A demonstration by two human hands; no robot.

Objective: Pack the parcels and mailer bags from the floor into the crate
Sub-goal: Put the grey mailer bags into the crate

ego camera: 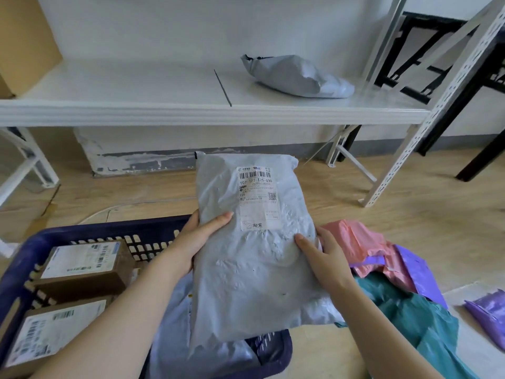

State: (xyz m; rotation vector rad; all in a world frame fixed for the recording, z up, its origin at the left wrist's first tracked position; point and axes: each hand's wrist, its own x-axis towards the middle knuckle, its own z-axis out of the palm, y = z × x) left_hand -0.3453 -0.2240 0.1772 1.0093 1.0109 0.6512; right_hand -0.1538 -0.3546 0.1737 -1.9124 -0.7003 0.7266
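I hold a grey mailer bag (251,269) with a white shipping label in the air, over the right end of the dark blue crate (90,231). My left hand (196,239) grips its left edge, thumb on top. My right hand (322,253) grips its right edge the same way. Inside the crate lie two brown cardboard parcels (84,269) with white labels, and another grey mailer bag (175,335) under the held one. On the floor to the right lie a pink mailer bag (358,242), purple mailer bags (418,274) and a teal one (418,321).
A white metal shelf (164,110) runs across the view ahead, with one grey mailer bag (297,75) on it and a cardboard box (24,42) at its left end. Shelf uprights (426,124) and a black table frame (437,50) stand to the right. The floor is wood.
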